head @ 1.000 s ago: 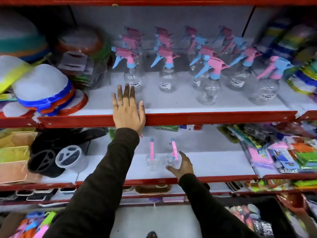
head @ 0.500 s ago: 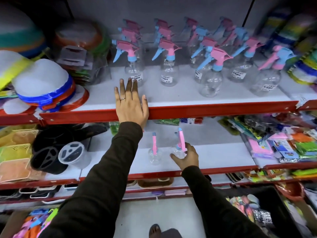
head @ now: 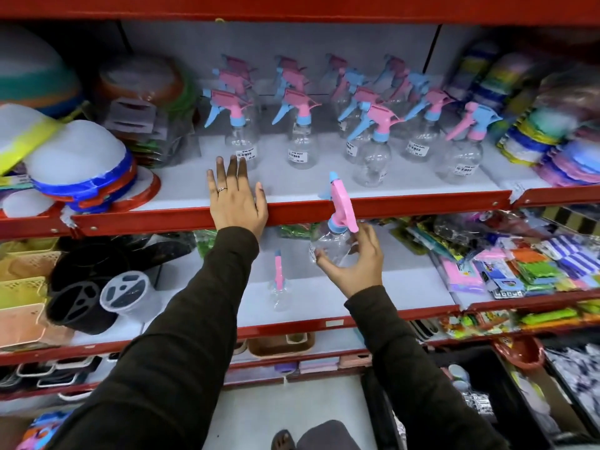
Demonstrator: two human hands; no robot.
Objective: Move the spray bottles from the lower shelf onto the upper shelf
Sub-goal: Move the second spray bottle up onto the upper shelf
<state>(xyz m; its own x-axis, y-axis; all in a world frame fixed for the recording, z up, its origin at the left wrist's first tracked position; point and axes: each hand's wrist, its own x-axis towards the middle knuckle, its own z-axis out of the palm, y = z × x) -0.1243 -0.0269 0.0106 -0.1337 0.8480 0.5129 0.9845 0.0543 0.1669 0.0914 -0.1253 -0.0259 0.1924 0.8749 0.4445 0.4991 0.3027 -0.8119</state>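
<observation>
Red-edged shop shelves are seen; the upper shelf (head: pixel 292 190) has bare room along its front lip. The left hand (head: pixel 237 199) lies flat, fingers spread, holding nothing. At its 4 o'clock, the right hand (head: pixel 354 261) is closed around a clear spray bottle (head: pixel 334 235), raised against that lip. Another bottle (head: pixel 279 287) stands on the lower shelf (head: pixel 406 293).

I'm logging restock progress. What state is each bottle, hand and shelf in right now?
Held bottle: lifted, tilted, at the upper shelf's edge.
Lower bottle: upright on the lower shelf.
Upper bottles: upright in rows.
Right hand: gripping the held bottle.
Left hand: flat on the upper shelf.
</observation>
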